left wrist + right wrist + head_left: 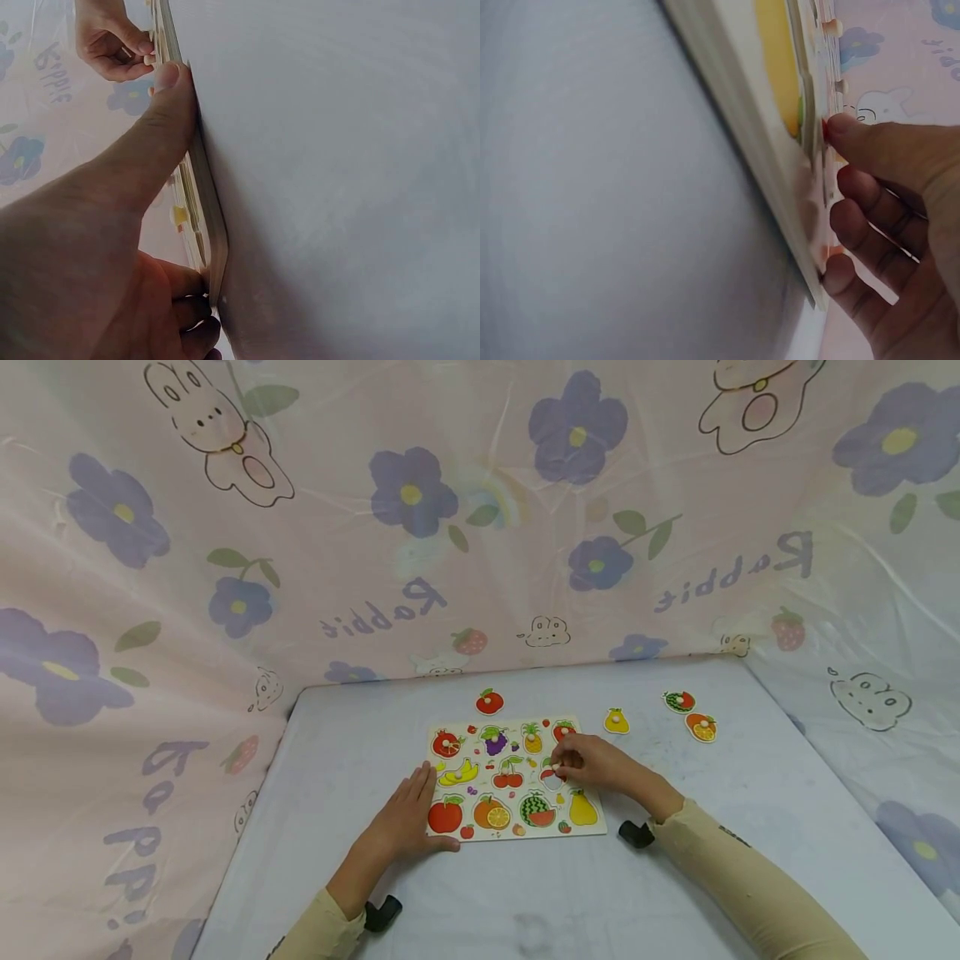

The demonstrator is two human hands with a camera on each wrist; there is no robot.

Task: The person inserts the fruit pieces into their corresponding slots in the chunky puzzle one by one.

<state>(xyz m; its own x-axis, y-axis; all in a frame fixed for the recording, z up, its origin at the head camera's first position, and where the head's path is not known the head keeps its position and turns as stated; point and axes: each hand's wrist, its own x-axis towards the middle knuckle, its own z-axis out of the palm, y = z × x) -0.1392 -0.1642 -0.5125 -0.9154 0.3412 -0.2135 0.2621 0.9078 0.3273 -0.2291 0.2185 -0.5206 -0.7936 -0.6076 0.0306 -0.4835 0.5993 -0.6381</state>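
Note:
A white wooden fruit puzzle board lies on the table. My left hand rests at its front left corner, fingers straight along the left edge and thumb along the front edge. Over the board's right side, my right hand pinches a small, partly red fruit puzzle piece by its knob; the fingers hide much of it, so its kind is unclear. In the left wrist view, the right thumb and forefinger meet at a pale knob. Knobbed pomegranate, grape, pineapple and cherry pieces sit in the board.
Behind the board lies a loose red apple piece. To the right are loose pear, watermelon and orange pieces. A white cloth covers the table, and patterned curtains surround it.

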